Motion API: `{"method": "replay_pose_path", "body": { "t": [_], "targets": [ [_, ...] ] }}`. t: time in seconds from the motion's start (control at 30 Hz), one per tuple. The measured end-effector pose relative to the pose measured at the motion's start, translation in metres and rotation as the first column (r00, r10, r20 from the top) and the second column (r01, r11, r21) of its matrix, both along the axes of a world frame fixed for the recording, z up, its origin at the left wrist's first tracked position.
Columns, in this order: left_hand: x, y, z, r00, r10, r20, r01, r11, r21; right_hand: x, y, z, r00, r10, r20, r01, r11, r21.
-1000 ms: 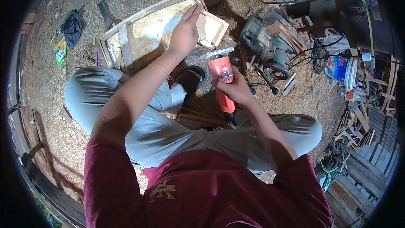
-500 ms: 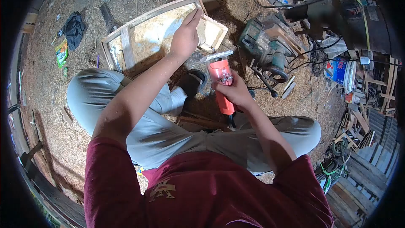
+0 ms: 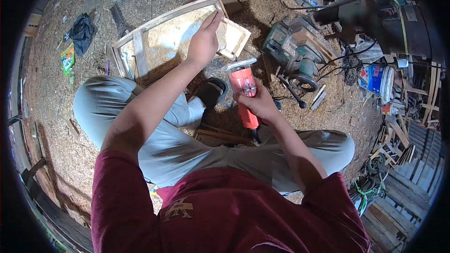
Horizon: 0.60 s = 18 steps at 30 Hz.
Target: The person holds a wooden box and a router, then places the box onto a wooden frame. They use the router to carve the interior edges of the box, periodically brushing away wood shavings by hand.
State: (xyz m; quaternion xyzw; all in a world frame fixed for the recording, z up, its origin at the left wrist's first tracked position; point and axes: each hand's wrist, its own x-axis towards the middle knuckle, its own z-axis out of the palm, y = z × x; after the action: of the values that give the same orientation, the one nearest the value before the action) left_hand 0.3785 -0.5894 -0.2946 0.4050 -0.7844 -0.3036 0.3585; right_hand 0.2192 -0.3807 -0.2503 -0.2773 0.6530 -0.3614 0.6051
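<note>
A single camera sat on the person's head and looked steeply down and slightly forward, past the dark red shirt (image 3: 225, 211) and the folded legs in grey trousers (image 3: 187, 145) to the sawdust floor (image 3: 56, 126). Its lens was a wide fisheye, so the picture bent at the rim and the corners were black. The left hand (image 3: 204, 42) on the wooden frame (image 3: 140, 47) and the right hand (image 3: 258, 103) around the orange power tool (image 3: 243, 89) lay close below it, near mid-frame. The machines (image 3: 295, 51) stood farther off, at upper right.
</note>
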Motion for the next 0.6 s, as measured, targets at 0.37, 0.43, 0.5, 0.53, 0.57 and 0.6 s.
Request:
{"method": "replay_pose_path", "body": {
  "t": [0.37, 0.43, 0.5, 0.53, 0.57, 0.6],
  "targets": [
    [0.0010, 0.0006, 0.0018, 1.000, -0.007, 0.016, 0.006, 1.000, 0.024, -0.0039, -0.0013, 0.0005, 0.999, 0.034, -0.008, -0.034, 0.998, 0.050],
    [0.0011, 0.0006, 0.0018, 1.000, -0.002, 0.030, 0.002, 1.000, 0.030, -0.0033, -0.0008, -0.0018, 1.000, 0.024, -0.012, -0.024, 1.000, 0.014],
    [0.0006, 0.0005, 0.0020, 0.999, 0.000, 0.035, -0.001, 0.999, 0.033, -0.0038, -0.0010, -0.0030, 1.000, 0.015, 0.003, -0.015, 1.000, -0.005],
    [0.0005, 0.0006, 0.0020, 0.999, 0.000, 0.035, -0.002, 0.999, 0.035, -0.0044, -0.0014, -0.0031, 1.000, 0.011, 0.020, -0.011, 1.000, -0.005],
    [0.0006, 0.0007, 0.0018, 0.999, 0.001, 0.034, -0.002, 0.999, 0.036, -0.0045, -0.0017, -0.0031, 0.999, 0.008, 0.038, -0.008, 1.000, -0.005],
    [0.0007, 0.0006, 0.0019, 1.000, -0.001, 0.031, 0.000, 0.999, 0.034, -0.0045, -0.0024, -0.0031, 1.000, 0.011, 0.028, -0.011, 1.000, 0.000]
  ]
}}
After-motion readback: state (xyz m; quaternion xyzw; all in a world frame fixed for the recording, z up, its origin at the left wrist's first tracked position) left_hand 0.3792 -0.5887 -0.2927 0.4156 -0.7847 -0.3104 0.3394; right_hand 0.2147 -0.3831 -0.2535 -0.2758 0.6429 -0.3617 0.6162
